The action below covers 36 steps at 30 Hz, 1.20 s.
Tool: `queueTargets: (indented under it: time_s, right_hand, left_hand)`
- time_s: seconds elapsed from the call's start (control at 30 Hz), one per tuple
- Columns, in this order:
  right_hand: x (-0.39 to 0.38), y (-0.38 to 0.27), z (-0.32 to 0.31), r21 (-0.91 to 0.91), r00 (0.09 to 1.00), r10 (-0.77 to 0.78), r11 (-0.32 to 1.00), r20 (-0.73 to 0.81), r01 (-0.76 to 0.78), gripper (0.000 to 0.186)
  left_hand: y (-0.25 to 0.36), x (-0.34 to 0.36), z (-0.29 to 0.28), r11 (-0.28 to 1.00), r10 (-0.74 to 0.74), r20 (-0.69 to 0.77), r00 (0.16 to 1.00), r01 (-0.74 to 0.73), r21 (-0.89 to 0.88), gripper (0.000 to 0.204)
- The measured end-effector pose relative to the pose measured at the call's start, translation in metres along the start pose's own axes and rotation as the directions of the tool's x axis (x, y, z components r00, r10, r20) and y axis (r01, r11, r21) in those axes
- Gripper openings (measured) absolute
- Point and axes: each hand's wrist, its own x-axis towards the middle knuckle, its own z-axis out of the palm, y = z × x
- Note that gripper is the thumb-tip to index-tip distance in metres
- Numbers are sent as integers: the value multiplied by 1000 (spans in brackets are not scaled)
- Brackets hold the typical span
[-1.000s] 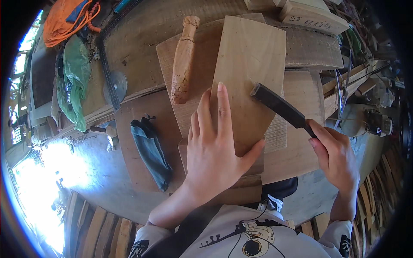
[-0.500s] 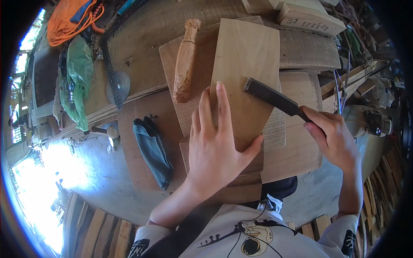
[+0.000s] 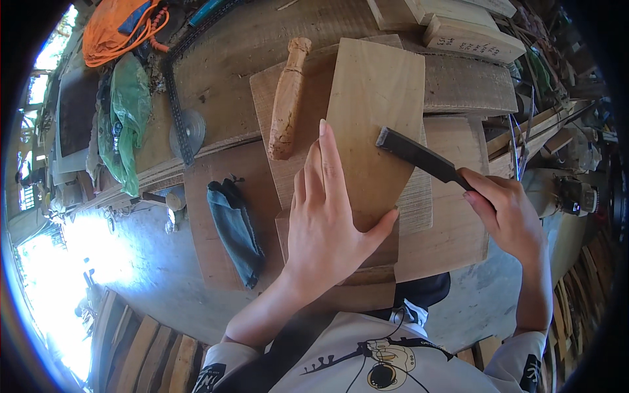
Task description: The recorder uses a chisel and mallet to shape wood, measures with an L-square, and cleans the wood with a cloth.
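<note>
Boards (image 3: 377, 85) underlie a dark, seemingly square-ended chisel (image 3: 419, 156).

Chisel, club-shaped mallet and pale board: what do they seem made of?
Chisel: probably dark steel, dull with a greyer tip. Club-shaped mallet: apparently bare wood, its surface cracked. Pale board: likely smooth, unvarnished wood, with faint grain showing.

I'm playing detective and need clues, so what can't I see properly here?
All in the head view:
- Gripped end of the chisel: hidden by the right hand.
- Lower left part of the board: covered by the left hand.
- Top of the orange bag: cut off by the upper edge.
</note>
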Motion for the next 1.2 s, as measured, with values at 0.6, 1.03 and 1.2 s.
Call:
queueTargets:
  time_s: [0.6, 1.03, 1.2]
  right_hand:
    - [-22, -1, 4, 20, 1000, 20, 1000, 11, -20, 24]
    - [-32, -43, 8, 20, 987, 136, 990, 88, -139, 24]
    - [-28, -51, 12, 51, 993, 101, 993, 64, -104, 22]
  left_hand:
    - [-38, -7, -10, 947, 48, 66, 997, -25, -321, 132]
    - [-43, -10, -6, 933, -45, 99, 994, 77, -351, 130]
    - [-43, -8, -6, 936, -43, 95, 995, 73, -345, 129]
